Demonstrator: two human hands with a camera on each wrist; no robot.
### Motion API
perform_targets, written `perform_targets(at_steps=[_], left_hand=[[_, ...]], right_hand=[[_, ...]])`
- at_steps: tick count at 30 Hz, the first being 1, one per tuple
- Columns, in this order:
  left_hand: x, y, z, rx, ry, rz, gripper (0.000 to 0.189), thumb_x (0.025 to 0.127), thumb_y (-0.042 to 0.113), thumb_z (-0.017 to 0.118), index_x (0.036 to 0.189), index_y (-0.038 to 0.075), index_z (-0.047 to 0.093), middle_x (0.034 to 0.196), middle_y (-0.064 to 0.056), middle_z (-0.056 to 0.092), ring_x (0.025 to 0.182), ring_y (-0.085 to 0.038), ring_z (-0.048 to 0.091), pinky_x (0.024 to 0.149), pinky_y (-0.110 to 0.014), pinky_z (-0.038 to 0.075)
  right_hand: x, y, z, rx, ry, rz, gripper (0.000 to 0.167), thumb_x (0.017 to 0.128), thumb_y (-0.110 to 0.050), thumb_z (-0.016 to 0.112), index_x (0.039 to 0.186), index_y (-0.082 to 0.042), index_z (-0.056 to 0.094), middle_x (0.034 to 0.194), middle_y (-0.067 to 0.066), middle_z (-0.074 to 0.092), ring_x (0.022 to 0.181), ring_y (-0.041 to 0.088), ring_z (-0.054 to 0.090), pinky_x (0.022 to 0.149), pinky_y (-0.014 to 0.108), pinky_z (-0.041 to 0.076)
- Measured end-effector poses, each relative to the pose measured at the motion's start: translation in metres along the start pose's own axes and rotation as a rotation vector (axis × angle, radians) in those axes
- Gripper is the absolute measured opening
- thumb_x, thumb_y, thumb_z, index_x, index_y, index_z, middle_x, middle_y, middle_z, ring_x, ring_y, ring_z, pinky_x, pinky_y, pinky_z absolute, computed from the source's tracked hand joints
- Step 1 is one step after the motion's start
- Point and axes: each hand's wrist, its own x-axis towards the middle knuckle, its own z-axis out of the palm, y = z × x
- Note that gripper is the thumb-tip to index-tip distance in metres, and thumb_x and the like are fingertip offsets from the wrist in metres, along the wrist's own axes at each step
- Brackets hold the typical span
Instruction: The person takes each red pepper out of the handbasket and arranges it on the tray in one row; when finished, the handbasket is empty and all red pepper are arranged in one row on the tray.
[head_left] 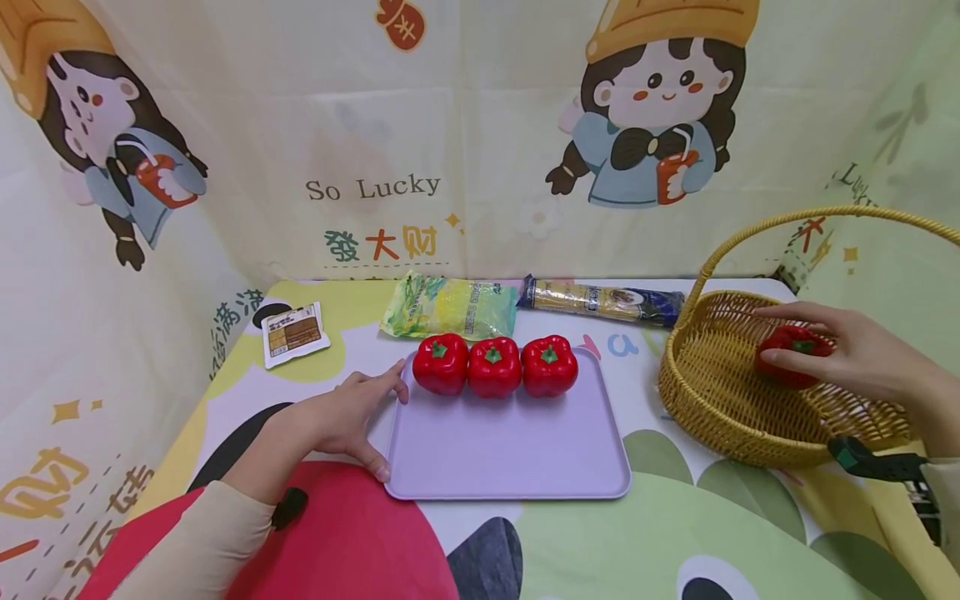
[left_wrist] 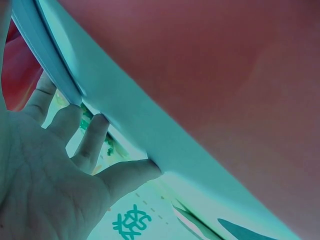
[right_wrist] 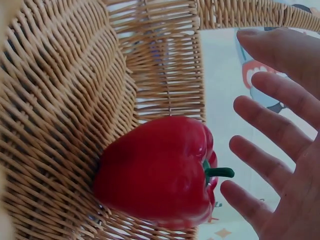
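Note:
My left hand rests at the left edge of a lilac tray, thumb and fingers spread and touching its rim. Along the back of the tray stand three red bell peppers in a row, green stems up. On the right, my right hand reaches over a wicker basket. Inside lies another red bell pepper, against the woven wall. In the right wrist view, the fingers are extended and spread near its green stem, with a gap between them and the pepper.
Behind the tray lie a yellow-green packet and a long pasta-like package. A small white-and-brown sachet is at the back left. The basket's tall handle arches over it. Printed cloth hangs behind the table.

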Motion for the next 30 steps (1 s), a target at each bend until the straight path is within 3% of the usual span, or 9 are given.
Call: perform_targets(at_steps=[3, 7, 9, 11, 16, 18, 21, 27, 30], left_hand=[[0.000, 0.000, -0.001, -0.002, -0.002, -0.005, 0.097, 0.052, 0.060, 0.096, 0.130, 0.030, 0.047, 0.165, -0.011, 0.027, 0.136, -0.033, 0.037, 0.096, -0.053, 0.054], [0.000, 0.000, 0.000, -0.004, -0.003, -0.008, 0.096, 0.053, 0.061, 0.096, 0.130, 0.031, 0.047, 0.165, -0.010, 0.026, 0.137, -0.033, 0.037, 0.095, -0.052, 0.054], [0.000, 0.000, 0.000, -0.005, -0.002, 0.000, 0.095, 0.053, 0.061, 0.096, 0.129, 0.031, 0.047, 0.165, -0.010, 0.026, 0.137, -0.033, 0.037, 0.094, -0.052, 0.054], [0.001, 0.000, 0.000, -0.002, 0.001, 0.006, 0.094, 0.054, 0.061, 0.096, 0.129, 0.030, 0.047, 0.165, -0.010, 0.026, 0.137, -0.033, 0.036, 0.094, -0.051, 0.054], [0.001, 0.000, 0.000, 0.006, 0.005, 0.006, 0.095, 0.053, 0.061, 0.096, 0.128, 0.030, 0.047, 0.164, -0.010, 0.027, 0.137, -0.034, 0.036, 0.094, -0.052, 0.054], [0.001, -0.001, 0.001, 0.017, 0.010, 0.011, 0.095, 0.053, 0.062, 0.096, 0.128, 0.030, 0.047, 0.165, -0.011, 0.028, 0.137, -0.034, 0.037, 0.095, -0.052, 0.053], [0.001, -0.002, 0.001, 0.038, 0.021, 0.021, 0.097, 0.052, 0.063, 0.096, 0.129, 0.028, 0.047, 0.164, -0.012, 0.030, 0.136, -0.035, 0.038, 0.096, -0.051, 0.051], [0.000, -0.002, 0.000, 0.037, 0.014, 0.020, 0.094, 0.053, 0.062, 0.096, 0.126, 0.029, 0.048, 0.167, -0.011, 0.024, 0.137, -0.035, 0.037, 0.096, -0.052, 0.052], [0.001, -0.002, 0.000, 0.030, 0.011, 0.016, 0.094, 0.054, 0.061, 0.096, 0.127, 0.029, 0.048, 0.167, -0.011, 0.025, 0.137, -0.035, 0.037, 0.097, -0.053, 0.052]], right_hand=[[0.002, 0.000, -0.001, -0.008, -0.002, -0.010, 0.059, 0.088, -0.026, 0.083, 0.140, -0.013, 0.060, 0.133, 0.025, 0.061, 0.110, 0.040, 0.058, 0.067, 0.020, 0.049], [0.005, 0.002, -0.002, -0.014, -0.018, -0.015, 0.060, 0.088, -0.028, 0.084, 0.141, -0.015, 0.060, 0.133, 0.023, 0.062, 0.101, 0.007, 0.056, 0.069, 0.023, 0.050], [0.006, 0.003, -0.002, -0.028, -0.028, -0.017, 0.061, 0.087, -0.029, 0.084, 0.141, -0.015, 0.060, 0.132, 0.023, 0.063, 0.097, -0.002, 0.052, 0.069, 0.023, 0.050], [0.007, 0.004, -0.003, -0.044, -0.032, -0.027, 0.061, 0.087, -0.029, 0.085, 0.141, -0.014, 0.061, 0.131, 0.024, 0.064, 0.097, 0.001, 0.055, 0.070, 0.024, 0.050], [0.009, 0.003, -0.003, -0.076, -0.050, -0.036, 0.064, 0.086, -0.029, 0.085, 0.141, -0.010, 0.059, 0.129, 0.027, 0.065, 0.109, 0.040, 0.061, 0.073, 0.032, 0.050], [0.010, 0.004, -0.003, -0.074, -0.077, -0.029, 0.065, 0.087, -0.029, 0.084, 0.142, -0.008, 0.057, 0.131, 0.029, 0.063, 0.109, 0.046, 0.060, 0.072, 0.033, 0.051], [0.010, 0.006, -0.001, -0.068, -0.110, -0.028, 0.066, 0.088, -0.027, 0.084, 0.144, -0.006, 0.055, 0.132, 0.030, 0.060, 0.104, 0.039, 0.063, 0.068, 0.027, 0.052], [0.009, 0.014, 0.000, -0.098, -0.101, -0.074, 0.066, 0.085, -0.020, 0.086, 0.142, -0.005, 0.056, 0.128, 0.026, 0.062, 0.089, -0.007, 0.054, 0.066, 0.023, 0.052], [0.010, 0.016, 0.000, -0.116, -0.123, -0.063, 0.068, 0.084, -0.019, 0.088, 0.141, -0.001, 0.055, 0.124, 0.025, 0.063, 0.088, -0.004, 0.056, 0.065, 0.023, 0.053]])
